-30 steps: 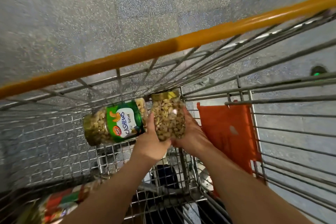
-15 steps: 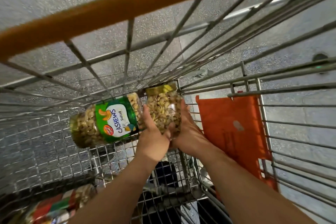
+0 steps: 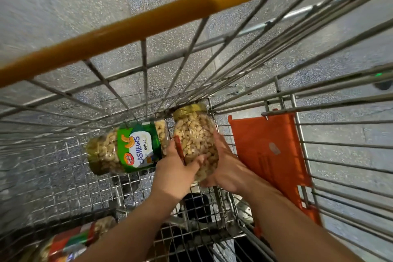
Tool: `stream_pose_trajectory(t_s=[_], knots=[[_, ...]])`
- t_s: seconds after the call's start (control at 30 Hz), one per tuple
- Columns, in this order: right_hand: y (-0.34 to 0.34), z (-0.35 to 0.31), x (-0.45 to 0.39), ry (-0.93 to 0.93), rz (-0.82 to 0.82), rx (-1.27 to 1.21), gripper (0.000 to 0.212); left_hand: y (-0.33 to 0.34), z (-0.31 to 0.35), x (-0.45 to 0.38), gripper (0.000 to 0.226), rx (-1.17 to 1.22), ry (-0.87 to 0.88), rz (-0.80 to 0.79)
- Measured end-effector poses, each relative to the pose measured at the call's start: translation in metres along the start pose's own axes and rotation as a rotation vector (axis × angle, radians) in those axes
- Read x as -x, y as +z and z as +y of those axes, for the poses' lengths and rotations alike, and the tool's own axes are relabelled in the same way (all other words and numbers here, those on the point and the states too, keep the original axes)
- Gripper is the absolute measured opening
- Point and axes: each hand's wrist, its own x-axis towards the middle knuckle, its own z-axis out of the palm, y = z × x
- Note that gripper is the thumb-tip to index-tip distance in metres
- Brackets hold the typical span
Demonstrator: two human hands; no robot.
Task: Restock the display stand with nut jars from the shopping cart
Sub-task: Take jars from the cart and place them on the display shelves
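Green-labelled cashew jar, orange cart handle

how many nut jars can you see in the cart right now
3. One cashew jar lies on its side by the left hand; a second jar is held between both hands, right hand; a third, blurred, lies bottom left. Others may be hidden.

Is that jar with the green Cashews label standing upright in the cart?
No, the labelled cashew jar lies on its side on the cart's wire floor, its lid end pointing left.
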Motion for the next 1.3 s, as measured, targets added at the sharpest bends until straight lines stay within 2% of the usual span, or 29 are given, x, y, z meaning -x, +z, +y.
stream_pose_trajectory(t_s=[0.07, 0.13, 0.33, 0.47, 0.63, 0.8, 0.93, 1.07, 1.2, 1.3], knots=[[0.000, 0.000, 0.007, -0.014, -0.022, -0.043, 0.141, 0.001, -0.004, 0.005, 0.070, 0.019, -0.011, 0.001], [0.002, 0.000, 0.016, -0.049, -0.041, -0.094, 0.140, 0.001, -0.007, 0.014, 0.065, 0.057, -0.029, -0.001], [0.003, -0.014, 0.058, -0.219, -0.041, -0.183, 0.123, -0.016, -0.007, 0.048, 0.074, 0.169, -0.038, 0.027], [-0.001, -0.038, 0.101, -0.269, -0.105, -0.312, 0.121, -0.043, 0.006, 0.081, 0.063, 0.207, 0.042, 0.053], [-0.016, -0.062, 0.164, -0.308, -0.038, -0.337, 0.100, -0.073, 0.029, 0.140, 0.073, 0.244, 0.119, 0.103], [-0.033, -0.076, 0.218, -0.387, -0.003, -0.387, 0.108, -0.085, 0.055, 0.207, 0.065, 0.273, 0.211, 0.250], [-0.040, -0.093, 0.272, -0.536, -0.015, -0.444, 0.092, -0.092, 0.078, 0.268, 0.068, 0.351, 0.264, 0.409], [-0.047, -0.109, 0.322, -0.639, -0.056, -0.513, 0.108, -0.094, 0.089, 0.336, 0.070, 0.484, 0.357, 0.507], [-0.055, -0.125, 0.383, -0.740, -0.091, -0.346, 0.077, -0.083, 0.088, 0.404, 0.064, 0.610, 0.416, 0.656], [-0.053, -0.137, 0.425, -0.823, -0.166, -0.216, 0.074, -0.075, 0.088, 0.451, 0.070, 0.748, 0.472, 0.715]])
